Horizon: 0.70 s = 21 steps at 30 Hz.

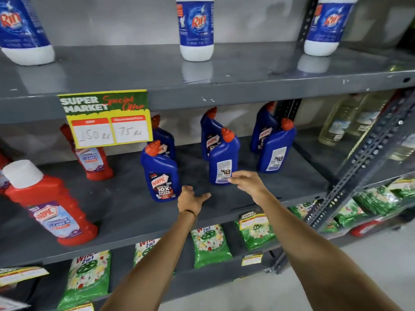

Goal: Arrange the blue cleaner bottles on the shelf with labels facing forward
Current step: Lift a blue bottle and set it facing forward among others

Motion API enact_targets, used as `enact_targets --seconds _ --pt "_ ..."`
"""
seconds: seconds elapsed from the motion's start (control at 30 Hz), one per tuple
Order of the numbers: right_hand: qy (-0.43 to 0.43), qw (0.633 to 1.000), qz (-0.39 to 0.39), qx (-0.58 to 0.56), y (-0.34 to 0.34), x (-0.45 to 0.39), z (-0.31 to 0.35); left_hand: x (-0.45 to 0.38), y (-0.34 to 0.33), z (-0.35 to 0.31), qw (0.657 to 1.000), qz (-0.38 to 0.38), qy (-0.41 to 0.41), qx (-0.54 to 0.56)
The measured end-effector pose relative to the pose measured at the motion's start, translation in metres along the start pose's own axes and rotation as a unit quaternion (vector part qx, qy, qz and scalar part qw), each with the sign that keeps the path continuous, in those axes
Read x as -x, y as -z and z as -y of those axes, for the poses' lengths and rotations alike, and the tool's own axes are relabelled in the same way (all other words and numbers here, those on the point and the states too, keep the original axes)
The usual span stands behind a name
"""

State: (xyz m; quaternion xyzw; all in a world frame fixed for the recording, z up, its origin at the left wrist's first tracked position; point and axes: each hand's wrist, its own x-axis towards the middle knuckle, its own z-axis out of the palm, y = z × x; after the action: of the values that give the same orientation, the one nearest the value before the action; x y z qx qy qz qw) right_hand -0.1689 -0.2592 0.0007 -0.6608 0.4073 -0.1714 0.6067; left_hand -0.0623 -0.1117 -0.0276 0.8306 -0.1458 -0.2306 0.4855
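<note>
Both hands are open and hold nothing. The left hand (192, 199) hovers over the grey metal shelf (125, 212), just right of the near blue plastic cleaner bottle with red cap (162, 173), whose front label faces forward. The right hand (246, 181) reaches the middle blue bottle (223, 160), which shows its back label. A quick turn could tip it into the blue bottles standing close behind (210, 133).
</note>
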Motion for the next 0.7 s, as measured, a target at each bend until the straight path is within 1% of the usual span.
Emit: enact_targets --seconds 0.1,0.17,0.23,0.33,0.43,0.5,0.57,0.63,0.7 --pt "-0.022 0.999 0.004 0.045 0.024 -0.024 -0.002 -0.012 -0.017 -0.018 1.000 0.007 -0.003 0.010" --pt "-0.025 0.997 0.024 0.064 0.034 -0.038 0.000 -0.021 -0.025 -0.030 1.000 0.009 -0.006 0.026" --pt "-0.012 0.995 0.054 0.080 0.038 -0.048 0.006 -0.034 -0.030 -0.039 0.999 0.014 -0.017 0.025" --pt "0.014 0.987 0.115 0.112 0.043 -0.063 0.016 -0.051 -0.039 -0.047 0.999 0.028 -0.045 -0.008" --pt "0.048 0.976 0.164 0.137 0.039 -0.067 0.022 -0.052 -0.040 -0.053 0.998 0.041 -0.054 -0.009" --pt "0.073 0.971 0.173 0.145 0.035 -0.069 0.020 -0.052 -0.043 -0.052 0.998 0.039 -0.055 0.002" --pt "0.091 0.973 0.163 0.136 0.031 -0.071 0.016 -0.053 -0.045 -0.050 0.998 0.033 -0.053 0.015" --pt "0.101 0.974 0.158 0.125 0.030 -0.071 0.014 -0.053 -0.045 -0.050 0.998 0.025 -0.052 0.015" --pt "0.106 0.972 0.169 0.123 0.030 -0.070 0.015 -0.049 -0.042 -0.052 0.998 0.027 -0.063 0.009"
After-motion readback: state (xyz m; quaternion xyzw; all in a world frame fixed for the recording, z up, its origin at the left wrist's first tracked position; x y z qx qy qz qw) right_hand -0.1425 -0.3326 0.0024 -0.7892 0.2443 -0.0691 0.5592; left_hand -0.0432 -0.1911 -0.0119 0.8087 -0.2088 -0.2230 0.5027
